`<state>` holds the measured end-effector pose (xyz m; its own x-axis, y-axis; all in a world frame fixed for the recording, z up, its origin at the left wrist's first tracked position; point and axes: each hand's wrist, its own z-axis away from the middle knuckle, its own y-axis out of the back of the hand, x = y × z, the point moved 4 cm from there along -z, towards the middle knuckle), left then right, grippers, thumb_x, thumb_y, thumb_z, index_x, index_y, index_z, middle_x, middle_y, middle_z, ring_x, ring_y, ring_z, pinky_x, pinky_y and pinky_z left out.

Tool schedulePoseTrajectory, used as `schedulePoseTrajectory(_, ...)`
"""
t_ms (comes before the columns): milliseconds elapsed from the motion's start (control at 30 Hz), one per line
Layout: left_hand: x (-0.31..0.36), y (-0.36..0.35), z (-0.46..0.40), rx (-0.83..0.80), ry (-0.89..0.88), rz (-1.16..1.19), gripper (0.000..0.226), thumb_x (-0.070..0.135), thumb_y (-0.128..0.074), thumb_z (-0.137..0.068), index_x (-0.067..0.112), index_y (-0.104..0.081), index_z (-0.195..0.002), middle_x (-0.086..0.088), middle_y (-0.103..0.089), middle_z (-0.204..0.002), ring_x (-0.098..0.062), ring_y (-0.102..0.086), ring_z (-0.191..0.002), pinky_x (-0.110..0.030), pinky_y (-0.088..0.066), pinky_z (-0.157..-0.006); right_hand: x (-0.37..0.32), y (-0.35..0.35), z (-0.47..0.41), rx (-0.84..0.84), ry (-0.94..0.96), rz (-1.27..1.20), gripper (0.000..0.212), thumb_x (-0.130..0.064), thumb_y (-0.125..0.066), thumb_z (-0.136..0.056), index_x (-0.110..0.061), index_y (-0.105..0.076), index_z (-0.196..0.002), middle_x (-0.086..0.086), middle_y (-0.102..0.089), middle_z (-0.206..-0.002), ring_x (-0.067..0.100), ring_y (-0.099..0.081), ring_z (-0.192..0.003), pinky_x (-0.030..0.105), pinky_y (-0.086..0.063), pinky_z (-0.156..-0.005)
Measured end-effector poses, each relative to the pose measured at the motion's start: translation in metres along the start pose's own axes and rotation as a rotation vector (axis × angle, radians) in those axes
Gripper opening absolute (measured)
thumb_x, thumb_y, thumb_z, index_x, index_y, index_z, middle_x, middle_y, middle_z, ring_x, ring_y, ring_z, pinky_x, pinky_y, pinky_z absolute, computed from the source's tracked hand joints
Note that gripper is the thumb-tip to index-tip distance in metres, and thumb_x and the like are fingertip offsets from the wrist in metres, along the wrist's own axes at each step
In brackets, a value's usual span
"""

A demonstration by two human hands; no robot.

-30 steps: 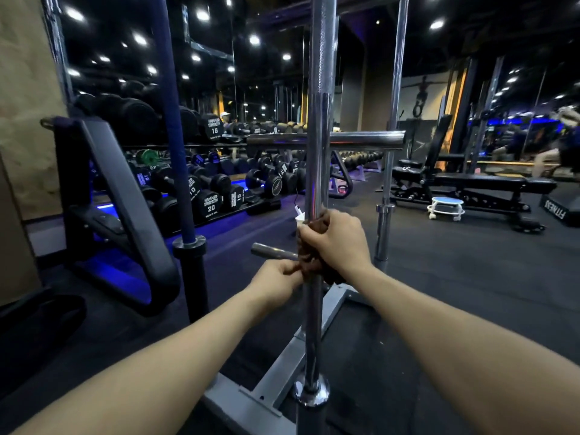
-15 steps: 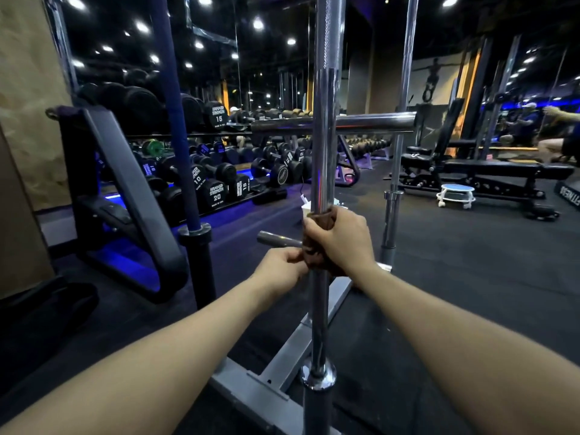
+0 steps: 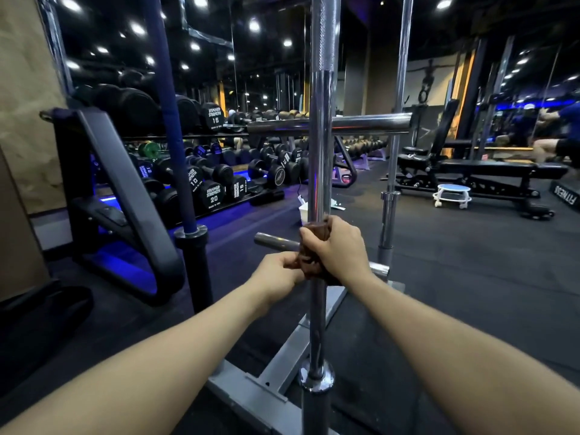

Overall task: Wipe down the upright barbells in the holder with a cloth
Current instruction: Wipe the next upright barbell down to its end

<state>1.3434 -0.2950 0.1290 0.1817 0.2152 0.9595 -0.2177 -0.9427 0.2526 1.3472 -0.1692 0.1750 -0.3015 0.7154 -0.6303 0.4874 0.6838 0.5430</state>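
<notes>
A: Where is the cloth [image 3: 309,257] at this moment?

B: It is a dark brown cloth, wrapped around the chrome barbell [image 3: 319,171] that stands upright in the middle. The right hand [image 3: 337,246] has its fingers clenched around the cloth and the bar together, low on the smooth part of the shaft.

A: And the left hand [image 3: 276,273]?

B: It is just beside the right one, on the left of the bar. Its fingers are curled and they pinch the loose lower end of the cloth.

A: Where does this barbell stand?

B: Its lower end sits in the grey holder [image 3: 251,392] on the floor, with the collar just above the frame. Higher up the shaft has a knurled part.

A: Are there other bars?

B: Yes, 2 more stand upright. A blue barbell [image 3: 171,127] is at the left, and another chrome barbell [image 3: 396,146] is behind at the right. A thick horizontal chrome bar [image 3: 361,124] crosses behind the middle one, and a short peg [image 3: 273,241] points to the left near the hands.

A: What is around?

B: A dumbbell rack [image 3: 213,180] with numbers such as 15 and 20 is at the left, a black bench [image 3: 483,171] at the right, and a small white stool [image 3: 452,194] in front of the bench
</notes>
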Motion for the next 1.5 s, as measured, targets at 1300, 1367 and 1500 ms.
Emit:
schedulePoseTrajectory(1300,-0.039,-0.010,0.013,-0.059,0.087,0.098,0.031,-0.002,-0.052,-0.093,0.012,-0.063,-0.119,0.001,-0.068,-0.100,0.000,-0.059,-0.078,-0.014,-0.043,-0.067,-0.007,0.006,-0.002,0.080,0.119,-0.042,0.042,-0.052,-0.064,-0.084,-0.010,-0.059,-0.081,0.012,-0.067,-0.087,0.032,-0.061,-0.085,0.040,-0.047,-0.073)
schedulePoseTrajectory(1367,-0.041,-0.008,0.012,-0.056,0.086,0.074,0.031,0.007,-0.053,-0.095,0.015,-0.060,-0.124,0.001,-0.066,-0.114,-0.004,-0.058,-0.098,-0.013,-0.044,-0.070,-0.020,0.013,-0.011,0.155,0.143,-0.087,0.035,-0.049,-0.064,-0.086,-0.013,-0.062,-0.085,0.012,-0.068,-0.090,0.030,-0.061,-0.088,0.035,-0.042,-0.073)
schedulePoseTrajectory(1500,-0.048,-0.011,0.009,-0.010,-0.019,0.026,0.028,0.005,-0.054,-0.094,0.007,-0.062,-0.121,-0.001,-0.066,-0.112,-0.007,-0.058,-0.102,-0.008,-0.045,-0.078,0.008,-0.009,0.006,0.125,0.126,-0.084,0.033,-0.041,-0.063,-0.088,-0.009,-0.056,-0.083,0.014,-0.063,-0.085,0.034,-0.059,-0.084,0.036,-0.039,-0.069)
